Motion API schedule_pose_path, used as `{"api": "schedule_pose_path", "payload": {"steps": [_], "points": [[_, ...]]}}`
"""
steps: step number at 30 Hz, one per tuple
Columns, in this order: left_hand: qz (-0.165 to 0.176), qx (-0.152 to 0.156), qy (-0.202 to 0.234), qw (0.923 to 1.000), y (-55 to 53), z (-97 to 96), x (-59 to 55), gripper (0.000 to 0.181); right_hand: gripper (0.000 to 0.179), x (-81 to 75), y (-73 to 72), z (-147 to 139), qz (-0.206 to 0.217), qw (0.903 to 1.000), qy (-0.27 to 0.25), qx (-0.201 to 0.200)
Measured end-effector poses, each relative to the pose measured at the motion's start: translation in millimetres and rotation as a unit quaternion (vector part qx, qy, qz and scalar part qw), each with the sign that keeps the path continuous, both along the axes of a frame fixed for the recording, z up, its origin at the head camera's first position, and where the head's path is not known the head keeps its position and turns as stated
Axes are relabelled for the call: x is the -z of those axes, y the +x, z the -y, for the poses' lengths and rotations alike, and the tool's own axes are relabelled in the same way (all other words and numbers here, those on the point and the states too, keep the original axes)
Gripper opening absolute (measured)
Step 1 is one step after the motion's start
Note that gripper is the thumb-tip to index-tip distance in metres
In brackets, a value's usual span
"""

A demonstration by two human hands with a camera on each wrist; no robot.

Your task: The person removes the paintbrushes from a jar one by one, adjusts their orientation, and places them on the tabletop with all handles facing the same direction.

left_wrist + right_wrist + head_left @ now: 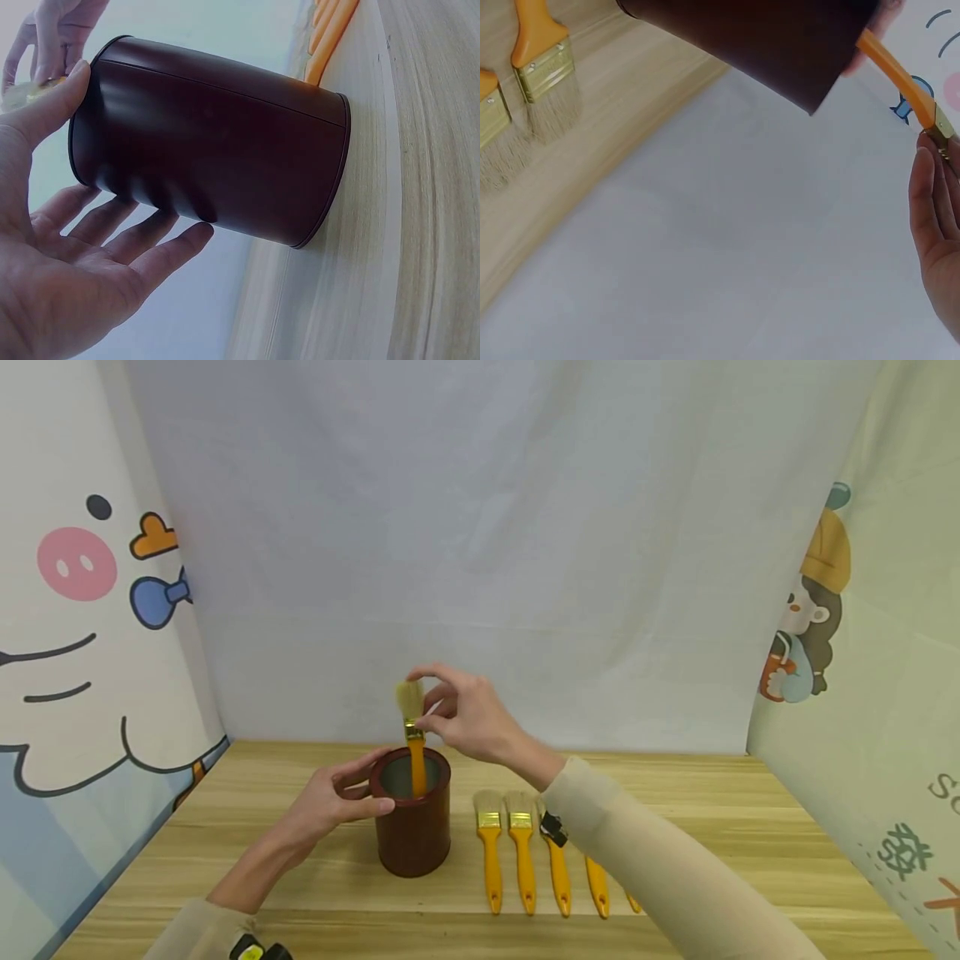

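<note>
A dark brown round container (414, 839) stands upright on the table. My left hand (330, 802) holds it from the left near the top, thumb at the rim and fingers along the side, as the left wrist view also shows. My right hand (472, 718) pinches a paintbrush (417, 768) by its gold metal band. That brush is upright, bristles up, with its orange handle end down inside the container's mouth. In the right wrist view the orange handle (896, 71) slants past the rim and its tip is hidden by the container.
Several more paintbrushes (524, 852) with orange handles lie in a row on the wooden table (315, 902), right of the container, bristles away from me. My right sleeve (637, 852) covers part of them. A pale cloth (487, 527) hangs behind, with printed cloths at both sides.
</note>
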State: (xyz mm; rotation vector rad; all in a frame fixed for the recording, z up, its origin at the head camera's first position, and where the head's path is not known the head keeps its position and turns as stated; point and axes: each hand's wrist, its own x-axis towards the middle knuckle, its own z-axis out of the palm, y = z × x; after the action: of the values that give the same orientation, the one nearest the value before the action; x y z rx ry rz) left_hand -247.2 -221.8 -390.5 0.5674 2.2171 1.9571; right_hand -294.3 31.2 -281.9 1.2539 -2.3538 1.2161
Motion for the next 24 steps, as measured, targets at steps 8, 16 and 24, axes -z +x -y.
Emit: {"api": "schedule_pose_path", "payload": {"steps": [8,16,24], "points": [[-0.006,0.002,0.0,1.0,1.4,-0.8,-0.9,0.076,0.048,-20.4,-0.4,-3,-0.026,0.9996,-0.005,-0.004],[-0.013,0.002,-0.002,0.9999,0.8,-0.9,0.4,0.077,0.049,-40.0,-0.1,-10,-0.043,0.9987,-0.03,0.001],[-0.026,-0.01,-0.003,0.9996,1.3,-0.9,1.8,0.077,0.05,-50.9,1.4,-24,-0.036,0.9974,-0.062,0.004]]}}
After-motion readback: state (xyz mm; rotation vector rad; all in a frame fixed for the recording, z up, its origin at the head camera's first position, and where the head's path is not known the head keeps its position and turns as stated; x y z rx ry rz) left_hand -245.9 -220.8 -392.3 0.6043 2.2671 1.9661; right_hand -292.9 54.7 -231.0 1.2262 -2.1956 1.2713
